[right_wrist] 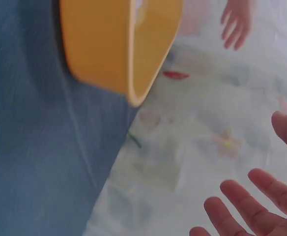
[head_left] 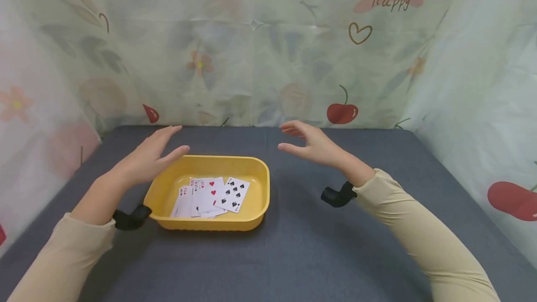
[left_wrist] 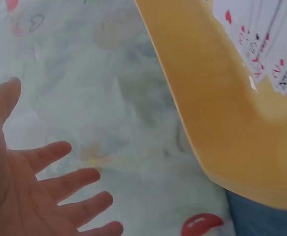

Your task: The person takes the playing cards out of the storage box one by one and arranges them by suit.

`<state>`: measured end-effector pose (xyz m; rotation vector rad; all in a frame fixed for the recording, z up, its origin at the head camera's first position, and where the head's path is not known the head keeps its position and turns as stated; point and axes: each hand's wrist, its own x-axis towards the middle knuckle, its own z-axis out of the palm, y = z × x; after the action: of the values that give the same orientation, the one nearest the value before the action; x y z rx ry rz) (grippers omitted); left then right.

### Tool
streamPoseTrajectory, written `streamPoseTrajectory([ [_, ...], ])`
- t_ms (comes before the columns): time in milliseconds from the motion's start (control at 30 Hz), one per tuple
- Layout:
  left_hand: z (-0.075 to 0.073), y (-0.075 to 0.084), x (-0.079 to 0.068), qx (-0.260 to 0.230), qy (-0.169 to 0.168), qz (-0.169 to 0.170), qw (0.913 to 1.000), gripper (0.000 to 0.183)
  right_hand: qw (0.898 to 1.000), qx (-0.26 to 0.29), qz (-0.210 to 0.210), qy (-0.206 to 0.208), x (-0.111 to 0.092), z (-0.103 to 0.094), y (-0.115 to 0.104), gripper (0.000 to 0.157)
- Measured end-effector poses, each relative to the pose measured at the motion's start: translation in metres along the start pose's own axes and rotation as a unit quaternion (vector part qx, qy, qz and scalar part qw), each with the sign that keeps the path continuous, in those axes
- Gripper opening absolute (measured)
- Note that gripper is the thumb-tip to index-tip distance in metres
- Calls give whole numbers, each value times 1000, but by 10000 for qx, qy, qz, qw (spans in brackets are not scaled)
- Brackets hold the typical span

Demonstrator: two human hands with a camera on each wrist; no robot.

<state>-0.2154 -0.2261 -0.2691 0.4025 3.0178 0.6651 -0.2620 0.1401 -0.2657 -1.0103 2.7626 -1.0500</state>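
A yellow plastic tub point(head_left: 209, 224) stands left of centre on the table, with several playing cards point(head_left: 205, 199) spread face up on its floor. The seven of spades point(head_left: 233, 195) lies at the right of the spread, and hearts show beside it. My left hand point(head_left: 147, 155) hovers over the tub's left rim, fingers extended and thumb apart, holding nothing. To the right of the tub, my right hand point(head_left: 308, 141) is raised above the table with its fingers spread and nothing in it. In the left wrist view, overlapping cards point(left_wrist: 261, 44) fan out inside the tub.
A dark blue-grey cloth point(head_left: 293, 260) covers the table. Behind it hangs a pale curtain point(head_left: 251, 59) printed with cherries, flowers and the word "happy", and similar sheets close in both sides. Black wrist mounts point(head_left: 337, 195) stick out below both wrists.
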Motion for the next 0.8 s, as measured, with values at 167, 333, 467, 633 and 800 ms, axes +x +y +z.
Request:
streamPoseTrajectory([
  [167, 6, -22, -8, -236, -84, -102, 9996, 78, 9990, 326, -94, -293, 9, 13, -12, 42],
  [333, 19, -38, -14, -379, -106, -184, 9991, 74, 9969, 547, -100, -553, 21, 27, -25, 37],
  [467, 28, -45, -16, -522, -98, -214, 9984, 71, 9953, 549, -137, -785, 31, 38, -33, 34],
  [633, 41, -53, -17, -751, 31, -63, 9971, 64, 9927, 430, -109, -1125, 46, 54, -42, 35],
  [800, 53, -60, -16, -1012, 78, -107, 9948, 61, 9880, 152, 28, -1537, 60, 71, -47, 37],
])
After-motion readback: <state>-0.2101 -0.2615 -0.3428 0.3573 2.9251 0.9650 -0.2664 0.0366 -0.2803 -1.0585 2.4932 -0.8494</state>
